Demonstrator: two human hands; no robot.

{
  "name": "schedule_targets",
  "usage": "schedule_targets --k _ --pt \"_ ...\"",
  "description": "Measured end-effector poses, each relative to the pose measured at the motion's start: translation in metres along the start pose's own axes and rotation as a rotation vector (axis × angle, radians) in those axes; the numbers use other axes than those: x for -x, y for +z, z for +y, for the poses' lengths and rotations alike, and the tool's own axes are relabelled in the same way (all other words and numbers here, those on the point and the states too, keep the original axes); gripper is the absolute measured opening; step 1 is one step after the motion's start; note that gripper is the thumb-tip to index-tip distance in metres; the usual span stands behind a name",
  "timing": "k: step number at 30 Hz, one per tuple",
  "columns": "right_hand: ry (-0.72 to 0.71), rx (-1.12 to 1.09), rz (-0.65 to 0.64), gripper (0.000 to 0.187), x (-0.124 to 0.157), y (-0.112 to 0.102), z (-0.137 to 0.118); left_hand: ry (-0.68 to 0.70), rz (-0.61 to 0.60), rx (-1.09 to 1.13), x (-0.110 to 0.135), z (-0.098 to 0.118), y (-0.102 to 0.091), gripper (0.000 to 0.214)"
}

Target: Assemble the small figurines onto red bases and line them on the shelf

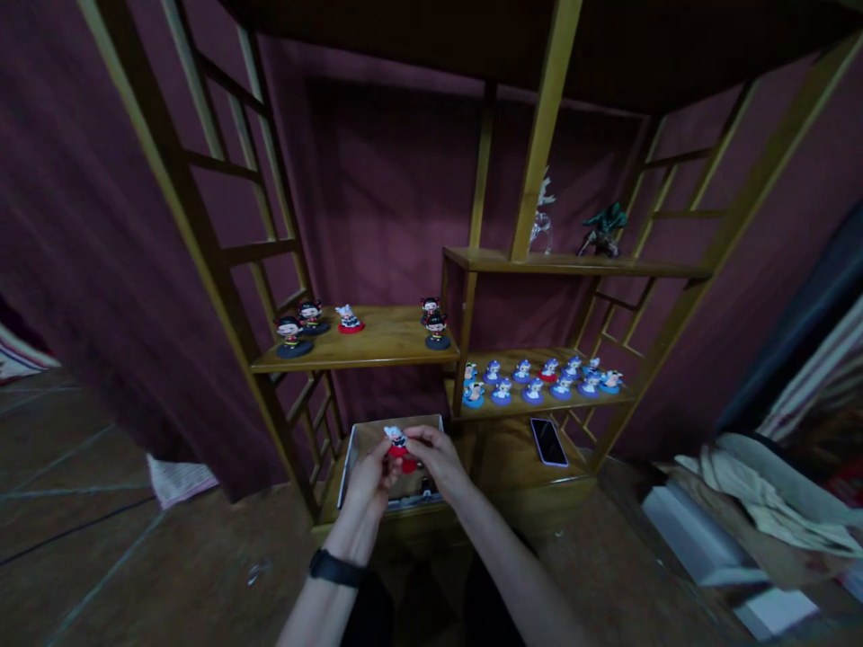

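Both my hands meet above an open box (pixel 350 449) on the lowest shelf. Between them is a small white-headed figurine (pixel 395 438) on a red base. My left hand (pixel 378 474) closes on the base from the left and below. The fingers of my right hand (pixel 436 456) pinch the same figurine from the right. Just below it, partly hidden by my fingers, another red piece (pixel 409 466) shows. A similar figurine (pixel 349 318) with a red base stands on the shelf above, between dark-haired figurines (pixel 289 336) at the left and more (pixel 437 331) at the right.
Rows of small figurines with mostly blue and purple bases (pixel 532 390) fill the right shelf. Below them lies a phone (pixel 548 442). A clear ornament (pixel 541 225) and a green-caped figure (pixel 605 226) stand higher up. Boxes and cloth (pixel 705 530) are piled on the floor at right.
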State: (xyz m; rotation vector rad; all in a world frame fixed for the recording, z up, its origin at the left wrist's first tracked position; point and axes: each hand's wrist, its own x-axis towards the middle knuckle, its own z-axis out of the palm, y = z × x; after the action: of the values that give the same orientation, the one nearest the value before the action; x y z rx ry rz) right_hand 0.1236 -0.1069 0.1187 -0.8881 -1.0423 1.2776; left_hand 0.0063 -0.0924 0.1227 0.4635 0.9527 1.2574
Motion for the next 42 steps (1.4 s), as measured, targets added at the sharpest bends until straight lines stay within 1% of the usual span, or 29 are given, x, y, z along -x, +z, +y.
schedule_targets --k 3,5,7,9,10,12,14,17,20,22,24,28,31,33,36,38,40,42 --pt "-0.014 -0.005 -0.079 0.029 0.011 0.003 -0.024 -0.126 -0.086 0.078 0.019 0.017 0.008 0.011" --pt "-0.018 0.025 -0.124 0.031 0.016 0.006 -0.037 -0.15 -0.126 0.1 0.032 0.026 0.012 0.012" --pt "-0.086 0.157 -0.087 0.031 0.02 0.01 -0.049 -0.101 -0.132 0.087 0.045 0.03 0.015 0.011" --pt "-0.229 0.359 -0.019 0.03 0.023 0.016 -0.059 0.012 -0.117 0.047 0.056 0.031 0.017 0.006" --pt "-0.302 0.459 -0.004 0.032 0.025 0.018 -0.064 0.079 -0.108 0.02 0.061 0.031 0.019 0.004" --pt "-0.401 0.626 -0.027 0.034 0.029 0.024 -0.073 0.206 -0.093 -0.052 0.069 0.03 0.021 0.008" --pt "-0.437 0.754 -0.065 0.03 0.034 0.028 -0.082 0.295 -0.08 -0.144 0.076 0.03 0.023 0.016" --pt "-0.475 0.888 -0.071 0.021 0.042 0.031 -0.093 0.387 -0.053 -0.266 0.083 0.03 0.026 0.026" --pt "-0.482 0.958 -0.077 0.016 0.046 0.034 -0.101 0.443 -0.049 -0.321 0.087 0.033 0.028 0.03" --pt "-0.486 0.985 -0.092 0.015 0.046 0.035 -0.104 0.458 -0.053 -0.323 0.088 0.034 0.029 0.031" --pt "-0.49 1.0 -0.104 0.015 0.044 0.036 -0.107 0.446 -0.074 -0.296 0.09 0.036 0.029 0.031" --pt "-0.504 0.981 -0.117 0.018 0.033 0.039 -0.121 0.394 -0.159 -0.198 0.093 0.042 0.025 0.036" --pt "-0.537 0.944 -0.11 0.02 0.016 0.046 -0.143 0.405 -0.165 -0.14 0.089 0.046 0.011 0.043" --pt "-0.583 0.936 -0.078 0.021 0.0 0.053 -0.161 0.401 -0.116 -0.139 0.082 0.044 -0.006 0.045" --pt "-0.627 1.016 -0.053 0.022 -0.031 0.07 -0.186 0.358 -0.015 -0.17 0.067 0.032 -0.039 0.047" --pt "-0.634 1.104 -0.043 0.022 -0.055 0.083 -0.198 0.319 0.023 -0.18 0.058 0.02 -0.064 0.048" --pt "-0.608 1.21 -0.008 0.023 -0.078 0.094 -0.204 0.291 0.079 -0.175 0.05 0.008 -0.087 0.044" --pt "-0.527 1.313 0.021 0.024 -0.1 0.102 -0.206 0.26 0.108 -0.193 0.045 -0.002 -0.107 0.043"
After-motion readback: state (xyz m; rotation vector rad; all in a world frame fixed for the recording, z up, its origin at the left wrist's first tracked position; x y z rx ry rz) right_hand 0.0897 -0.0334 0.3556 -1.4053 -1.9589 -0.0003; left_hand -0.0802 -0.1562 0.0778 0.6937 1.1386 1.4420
